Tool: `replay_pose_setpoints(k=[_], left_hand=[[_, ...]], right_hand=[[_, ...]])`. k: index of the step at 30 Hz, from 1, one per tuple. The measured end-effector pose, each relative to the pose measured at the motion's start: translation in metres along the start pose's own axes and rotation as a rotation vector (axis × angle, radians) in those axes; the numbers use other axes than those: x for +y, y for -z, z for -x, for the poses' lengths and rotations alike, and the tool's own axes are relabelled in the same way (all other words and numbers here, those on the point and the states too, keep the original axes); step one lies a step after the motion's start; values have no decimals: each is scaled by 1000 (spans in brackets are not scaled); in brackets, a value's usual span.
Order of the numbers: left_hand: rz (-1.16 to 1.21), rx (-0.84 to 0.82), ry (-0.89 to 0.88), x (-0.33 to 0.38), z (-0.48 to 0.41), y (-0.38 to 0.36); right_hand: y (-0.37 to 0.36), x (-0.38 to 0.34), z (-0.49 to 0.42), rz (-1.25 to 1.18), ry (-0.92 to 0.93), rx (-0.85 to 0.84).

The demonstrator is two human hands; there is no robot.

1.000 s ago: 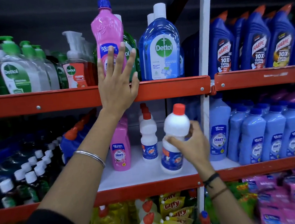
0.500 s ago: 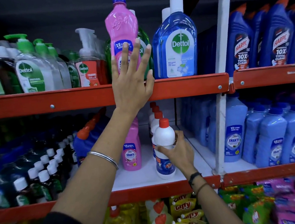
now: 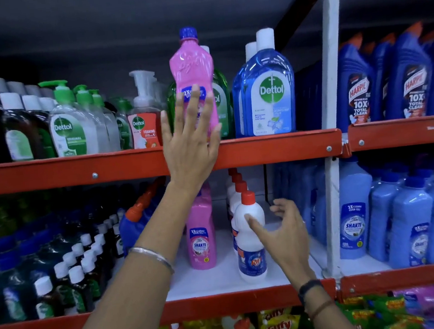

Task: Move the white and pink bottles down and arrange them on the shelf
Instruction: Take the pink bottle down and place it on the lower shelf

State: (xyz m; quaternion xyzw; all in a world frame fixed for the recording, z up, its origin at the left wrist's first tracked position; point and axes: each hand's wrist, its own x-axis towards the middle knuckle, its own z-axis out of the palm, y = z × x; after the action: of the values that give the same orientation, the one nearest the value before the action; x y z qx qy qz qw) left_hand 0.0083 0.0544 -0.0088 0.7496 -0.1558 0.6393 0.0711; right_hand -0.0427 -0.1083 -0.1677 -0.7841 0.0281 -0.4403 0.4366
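Note:
A tall pink bottle [image 3: 191,66] with a blue cap stands on the upper red shelf [image 3: 274,146]. My left hand [image 3: 190,143] lies flat against its front, fingers spread, thumb off to the left. On the white middle shelf [image 3: 220,279] a white bottle [image 3: 245,244] with a red cap stands upright at the front of a row of like bottles. My right hand [image 3: 282,237] is just right of it with fingers apart, only the thumb touching its side. Another pink bottle [image 3: 201,234] stands left of the white row.
Blue Dettol bottles [image 3: 264,92] and a green bottle crowd the pink one above. A white upright post [image 3: 330,128] divides the bays. Blue bottles [image 3: 404,221] fill the right bay, and small dark bottles [image 3: 71,276] the left. Packets lie on the shelf below.
My right hand set the white bottle at the front of the row and let go, opening its fingers. My left hand has stayed on the upper pink bottle.

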Motion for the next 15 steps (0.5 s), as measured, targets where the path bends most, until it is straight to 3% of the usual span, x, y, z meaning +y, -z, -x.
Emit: replay_pose_setpoints(k=[8,11,15], left_hand=[[-19,-39,105,-59,20,20],[-30,-55,119,-66,25,24],[-48,-51,117,-71,29,27]], right_hand=[[20,-114,-40,-328,341,220],[10,-157,-64,-245,428,220],[-15,-199,-99,-20,399,164]])
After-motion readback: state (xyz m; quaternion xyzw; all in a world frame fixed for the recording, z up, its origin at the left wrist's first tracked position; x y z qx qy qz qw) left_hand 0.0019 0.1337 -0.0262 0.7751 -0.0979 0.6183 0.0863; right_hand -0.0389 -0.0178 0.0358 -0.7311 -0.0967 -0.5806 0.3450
